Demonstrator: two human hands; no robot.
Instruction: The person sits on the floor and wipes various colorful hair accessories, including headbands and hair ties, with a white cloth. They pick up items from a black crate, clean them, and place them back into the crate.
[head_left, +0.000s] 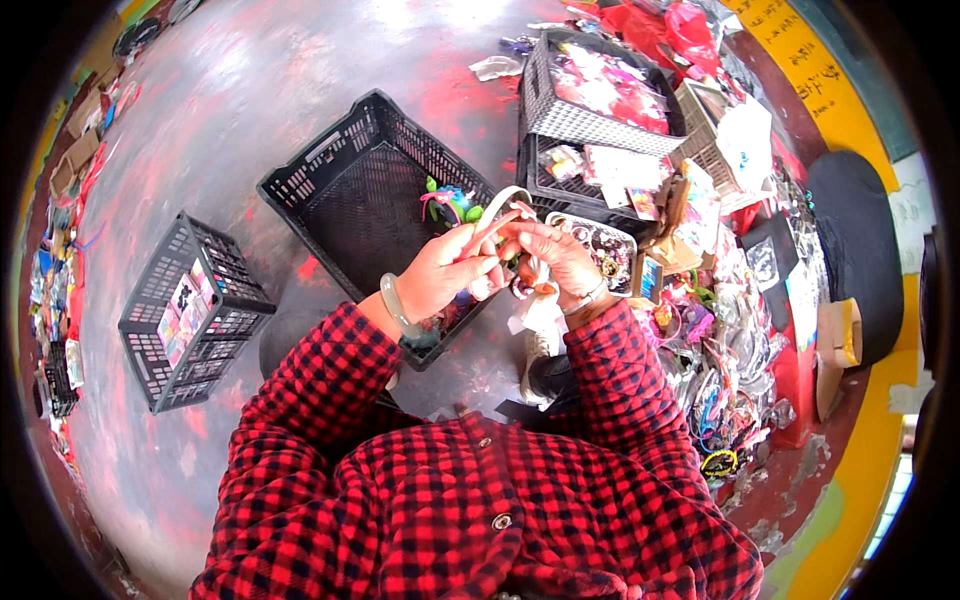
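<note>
In front of my chest, both hands meet on a pale hairband (pixel 502 202) that arches up between them. My left hand (pixel 447 272), with a pale bangle at its wrist, is closed in a pinch on the band's near side. My right hand (pixel 562 262) has its thumb and fingers pressed together around the band's right side. Some white and reddish bits show below my right fingers; I cannot make out what they are. Beneath the hands stands a large black plastic crate (pixel 318 157), with a bright green, blue and pink bundle (pixel 450 203) inside it.
On the left, a smaller black crate (pixel 195 335) holds colourful cards. Stacked crates (pixel 590 125) with packaged goods stand at the far right. A white tray (pixel 625 280) of small trinkets is beside my right hand. Heaped bags and hair accessories (pixel 715 370) line the right wall.
</note>
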